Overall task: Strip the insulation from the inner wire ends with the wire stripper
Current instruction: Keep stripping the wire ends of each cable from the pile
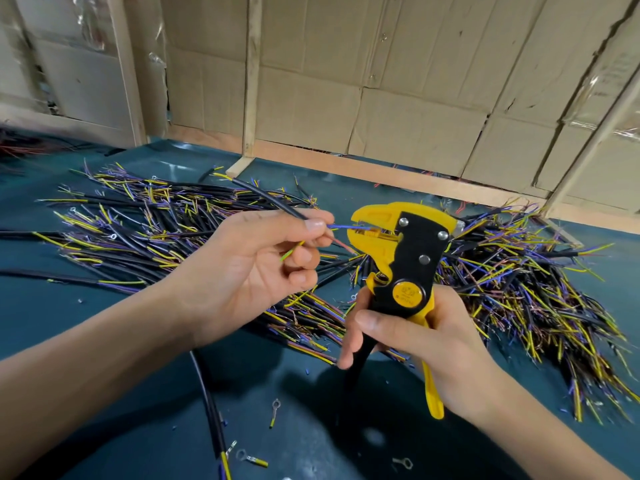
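Note:
My right hand point(415, 344) grips the handles of a yellow and black wire stripper point(405, 251), held upright with its jaws pointing left. My left hand point(263, 261) pinches a black cable point(266, 199) near its cut end, thumb on top. The cable's blue inner wire point(341, 226) runs right from my thumb into the stripper's jaws. Its yellow-green inner wire point(292, 251) bends back across my fingers, and a reddish inner wire point(343, 244) points toward the jaws from below.
Two big heaps of black cables with yellow, blue and purple inner wires lie on the dark green table point(138, 427), one at the left point(145, 230), one at the right point(526, 289). Loose ring terminals point(275, 408) and bits of insulation dot the near surface. Cardboard walls point(381, 81) stand behind.

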